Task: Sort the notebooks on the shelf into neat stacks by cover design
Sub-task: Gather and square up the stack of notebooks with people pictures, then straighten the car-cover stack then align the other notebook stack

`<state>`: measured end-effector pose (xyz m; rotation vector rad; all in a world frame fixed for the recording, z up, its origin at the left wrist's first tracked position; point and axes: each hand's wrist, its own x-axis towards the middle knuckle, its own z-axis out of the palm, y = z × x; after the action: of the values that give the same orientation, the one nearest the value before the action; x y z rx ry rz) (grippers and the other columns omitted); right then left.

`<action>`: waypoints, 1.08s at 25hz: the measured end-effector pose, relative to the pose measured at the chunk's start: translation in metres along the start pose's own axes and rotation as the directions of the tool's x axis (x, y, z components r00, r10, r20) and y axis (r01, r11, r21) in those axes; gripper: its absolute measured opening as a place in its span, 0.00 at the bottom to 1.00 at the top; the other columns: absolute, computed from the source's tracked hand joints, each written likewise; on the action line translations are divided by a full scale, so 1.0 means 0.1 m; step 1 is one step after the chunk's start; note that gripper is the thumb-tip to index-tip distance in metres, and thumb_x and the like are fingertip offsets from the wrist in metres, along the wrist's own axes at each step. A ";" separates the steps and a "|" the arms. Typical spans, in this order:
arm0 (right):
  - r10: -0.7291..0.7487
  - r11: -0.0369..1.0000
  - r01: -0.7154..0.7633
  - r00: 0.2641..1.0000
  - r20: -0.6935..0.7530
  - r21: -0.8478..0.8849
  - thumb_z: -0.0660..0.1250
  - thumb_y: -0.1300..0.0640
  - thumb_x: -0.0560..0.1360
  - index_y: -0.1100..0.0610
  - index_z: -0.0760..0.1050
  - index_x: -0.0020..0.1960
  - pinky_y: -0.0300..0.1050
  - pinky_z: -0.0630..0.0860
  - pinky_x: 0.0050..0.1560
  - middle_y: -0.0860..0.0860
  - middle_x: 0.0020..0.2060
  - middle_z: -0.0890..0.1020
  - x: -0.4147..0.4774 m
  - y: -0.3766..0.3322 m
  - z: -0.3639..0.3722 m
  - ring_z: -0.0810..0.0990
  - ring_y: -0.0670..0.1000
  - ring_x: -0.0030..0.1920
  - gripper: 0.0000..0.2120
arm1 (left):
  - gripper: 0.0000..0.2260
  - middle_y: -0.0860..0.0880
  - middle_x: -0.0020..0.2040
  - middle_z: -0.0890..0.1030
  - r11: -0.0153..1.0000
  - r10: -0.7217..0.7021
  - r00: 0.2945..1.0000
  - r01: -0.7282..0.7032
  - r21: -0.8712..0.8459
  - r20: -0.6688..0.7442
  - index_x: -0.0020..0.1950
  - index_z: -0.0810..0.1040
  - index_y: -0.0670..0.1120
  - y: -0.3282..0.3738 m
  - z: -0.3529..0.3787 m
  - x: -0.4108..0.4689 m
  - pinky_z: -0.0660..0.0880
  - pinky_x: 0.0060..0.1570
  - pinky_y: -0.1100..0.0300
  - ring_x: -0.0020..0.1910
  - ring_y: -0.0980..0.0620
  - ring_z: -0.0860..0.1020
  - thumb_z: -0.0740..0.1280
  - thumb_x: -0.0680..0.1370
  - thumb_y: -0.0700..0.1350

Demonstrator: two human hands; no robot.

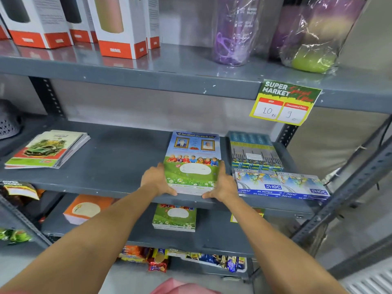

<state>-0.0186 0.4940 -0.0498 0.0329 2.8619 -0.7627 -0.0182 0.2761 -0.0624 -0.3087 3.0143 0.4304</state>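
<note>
A stack of notebooks with a blue-and-green children cover [192,158] lies on the middle shelf [118,158], near its front edge. My left hand [156,180] presses against the stack's left side and my right hand [222,183] against its right side, fingers curled around the near corners. A second stack with a green car cover [47,148] lies at the shelf's left, slightly fanned. On the shelf below sit another stack with the children cover [174,217] and an orange-covered stack [84,209], partly behind my left arm.
Oil pastel boxes [282,184] and a pack of pencil boxes [254,152] sit right of the held stack, close to my right hand. A price tag [285,102] hangs from the upper shelf, which carries boxed bottles [118,26] and wrapped bottles. Snack packets [157,259] lie at the bottom.
</note>
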 end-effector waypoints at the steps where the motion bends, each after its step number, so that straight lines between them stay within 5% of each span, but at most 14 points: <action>1: 0.001 1.000 -0.001 1.000 -0.008 -0.022 0.82 0.49 0.58 0.55 0.38 0.78 0.52 0.75 0.60 0.60 0.61 0.78 0.00 0.00 0.02 0.77 0.61 0.62 0.65 | 0.42 0.44 0.54 0.81 1.000 -0.002 1.000 0.002 -0.012 -0.014 0.61 0.70 0.43 0.00 0.01 0.01 0.77 0.48 0.53 0.54 0.44 0.80 0.81 0.55 0.60; 6: 0.011 0.985 -0.025 0.997 0.080 0.171 0.80 0.44 0.60 0.58 0.38 0.78 0.50 0.70 0.65 0.56 0.69 0.72 0.02 0.10 -0.02 0.72 0.58 0.68 0.64 | 0.43 0.50 0.57 0.79 0.979 0.059 0.990 -0.032 -0.200 0.127 0.63 0.69 0.45 -0.15 -0.04 0.08 0.77 0.56 0.53 0.58 0.46 0.78 0.81 0.54 0.60; 8: 0.076 0.842 -0.149 0.984 0.160 0.519 0.71 0.32 0.62 0.55 0.49 0.78 0.49 0.67 0.68 0.52 0.74 0.65 -0.08 0.11 -0.03 0.69 0.54 0.70 0.56 | 0.48 0.52 0.65 0.76 0.861 0.118 0.944 0.056 -0.506 0.307 0.69 0.68 0.48 -0.19 -0.12 0.05 0.71 0.67 0.50 0.65 0.48 0.75 0.78 0.55 0.67; 10: 0.174 0.675 -0.273 0.962 0.212 0.685 0.56 0.19 0.57 0.48 0.53 0.78 0.57 0.59 0.74 0.49 0.77 0.58 -0.11 0.08 0.04 0.60 0.54 0.76 0.56 | 0.51 0.50 0.77 0.63 0.688 0.070 0.927 0.223 -0.690 0.369 0.77 0.58 0.52 -0.15 -0.12 0.02 0.59 0.75 0.44 0.75 0.45 0.63 0.65 0.61 0.76; 12: 0.211 0.695 -0.306 0.952 0.222 0.650 0.48 0.18 0.59 0.46 0.52 0.78 0.61 0.54 0.75 0.49 0.78 0.55 -0.14 0.02 0.06 0.54 0.55 0.78 0.54 | 0.51 0.50 0.80 0.54 0.580 0.010 0.921 0.311 -0.753 0.389 0.79 0.52 0.55 -0.07 -0.09 0.02 0.51 0.76 0.42 0.79 0.46 0.54 0.56 0.62 0.80; 15: 0.241 0.757 -0.296 0.955 0.172 0.583 0.44 0.28 0.74 0.52 0.54 0.78 0.58 0.53 0.75 0.54 0.78 0.56 -0.18 -0.05 -0.02 0.54 0.57 0.77 0.41 | 0.42 0.53 0.77 0.60 0.486 0.117 0.892 0.331 -0.809 0.436 0.77 0.57 0.56 -0.08 -0.21 -0.09 0.50 0.77 0.46 0.77 0.51 0.59 0.50 0.69 0.77; 21: 0.051 0.990 -0.002 0.940 -0.338 0.143 0.49 0.40 0.80 0.68 0.63 0.72 0.59 0.63 0.71 0.67 0.70 0.67 -0.34 -0.48 0.34 0.67 0.65 0.70 0.35 | 0.36 0.45 0.78 0.62 0.573 -0.061 0.946 0.294 -0.766 0.318 0.78 0.57 0.45 -1.02 -0.34 -0.25 0.58 0.75 0.44 0.76 0.45 0.63 0.51 0.77 0.67; 27: -0.155 0.973 0.190 0.960 -0.233 0.133 0.55 0.41 0.79 0.68 0.68 0.66 0.55 0.71 0.64 0.65 0.63 0.75 -0.52 -1.45 0.89 0.73 0.64 0.64 0.31 | 0.19 0.38 0.70 0.71 0.768 -0.219 0.975 0.196 -0.610 0.038 0.71 0.65 0.37 -2.22 -0.78 -0.60 0.65 0.67 0.53 0.70 0.39 0.69 0.59 0.81 0.42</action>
<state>0.0375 0.3254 -0.0452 -0.1217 3.0370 -1.0789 0.0824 0.0561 -0.0408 -0.6866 2.7248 1.3880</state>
